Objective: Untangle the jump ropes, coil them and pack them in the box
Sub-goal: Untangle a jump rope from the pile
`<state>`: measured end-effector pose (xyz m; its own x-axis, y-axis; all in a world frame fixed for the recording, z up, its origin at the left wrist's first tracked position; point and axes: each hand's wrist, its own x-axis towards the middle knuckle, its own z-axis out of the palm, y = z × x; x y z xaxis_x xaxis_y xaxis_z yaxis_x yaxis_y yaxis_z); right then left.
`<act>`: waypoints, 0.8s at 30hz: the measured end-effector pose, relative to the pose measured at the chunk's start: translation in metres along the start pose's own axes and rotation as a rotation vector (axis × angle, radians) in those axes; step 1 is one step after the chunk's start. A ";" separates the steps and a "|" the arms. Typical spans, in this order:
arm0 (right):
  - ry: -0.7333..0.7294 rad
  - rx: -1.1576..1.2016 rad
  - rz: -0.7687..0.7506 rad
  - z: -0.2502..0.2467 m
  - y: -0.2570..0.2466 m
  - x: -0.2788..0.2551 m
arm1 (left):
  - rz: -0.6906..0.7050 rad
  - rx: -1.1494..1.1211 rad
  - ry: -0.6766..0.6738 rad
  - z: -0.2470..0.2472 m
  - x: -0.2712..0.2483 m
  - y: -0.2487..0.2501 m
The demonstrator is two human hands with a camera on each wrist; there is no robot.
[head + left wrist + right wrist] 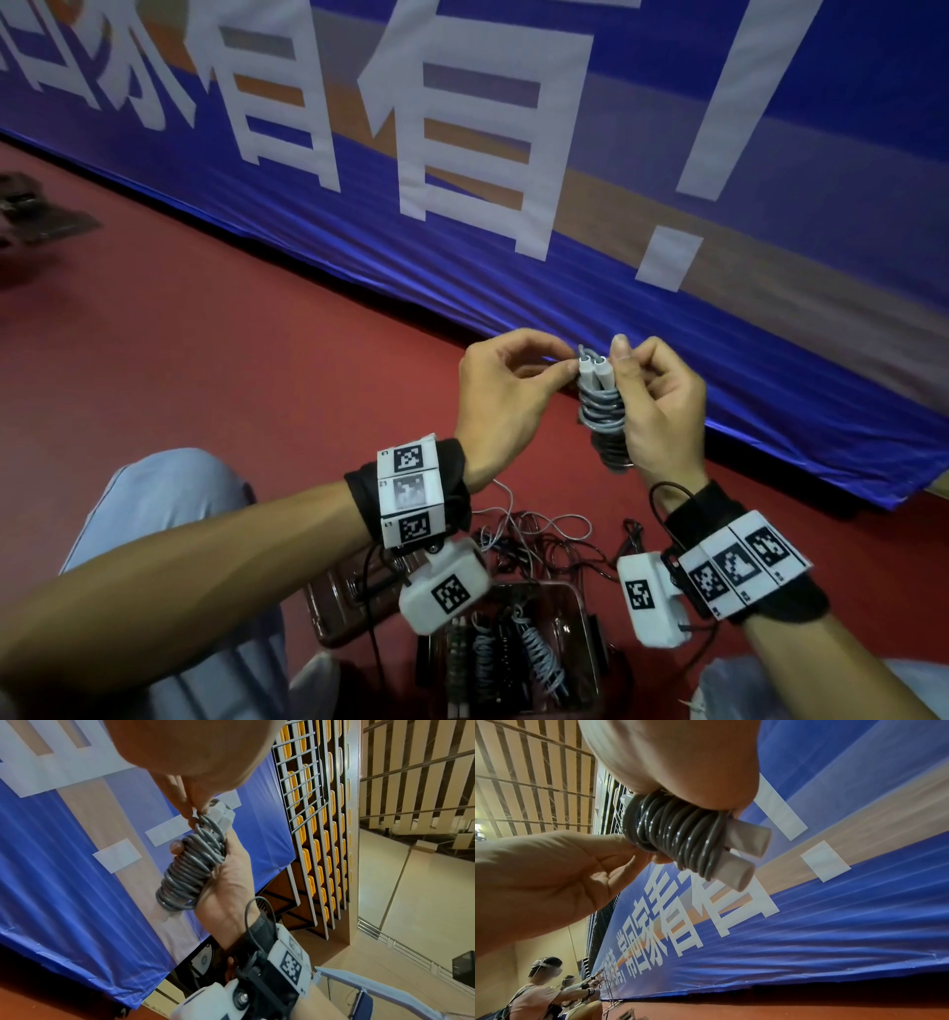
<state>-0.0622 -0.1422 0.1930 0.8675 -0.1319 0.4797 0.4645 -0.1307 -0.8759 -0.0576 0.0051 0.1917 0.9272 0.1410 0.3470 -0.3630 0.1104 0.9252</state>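
A grey jump rope (603, 406) is wound in tight turns round its two white handles (593, 367). My right hand (629, 370) grips this bundle upright in front of me, thumb up beside the handle tops. My left hand (567, 366) pinches the rope at the top of the bundle. The left wrist view shows the coil (187, 874) in the right palm and the left fingertips (191, 811) at the rope end. In the right wrist view the handles (744, 850) stick out of the coil (675, 833). The box (583, 598) lies below my wrists and holds several coiled ropes.
A tangle of thin ropes (539, 539) lies on the red floor beyond the box. A flat clear lid (334, 611) sits left of the box. A blue banner (565, 231) runs across just beyond my hands. Other people (541, 990) sit farther along it.
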 end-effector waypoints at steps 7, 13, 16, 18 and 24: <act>0.096 -0.096 -0.018 0.000 0.006 -0.003 | -0.042 0.075 -0.131 -0.003 -0.002 -0.010; 0.151 -0.135 -0.047 -0.004 0.008 -0.002 | -0.246 0.020 -0.384 -0.007 0.006 -0.003; 0.140 -0.147 -0.036 -0.004 0.006 -0.002 | -0.337 -0.048 -0.448 -0.011 0.011 -0.004; 0.112 -0.157 -0.036 -0.001 0.004 -0.004 | -0.341 -0.064 -0.407 -0.009 0.009 -0.008; 0.055 -0.077 0.127 0.006 0.009 -0.007 | -0.316 -0.134 -0.387 -0.007 0.007 -0.014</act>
<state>-0.0628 -0.1367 0.1818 0.9064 -0.2052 0.3693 0.3347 -0.1845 -0.9241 -0.0463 0.0113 0.1803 0.9504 -0.2916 0.1085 -0.0446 0.2177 0.9750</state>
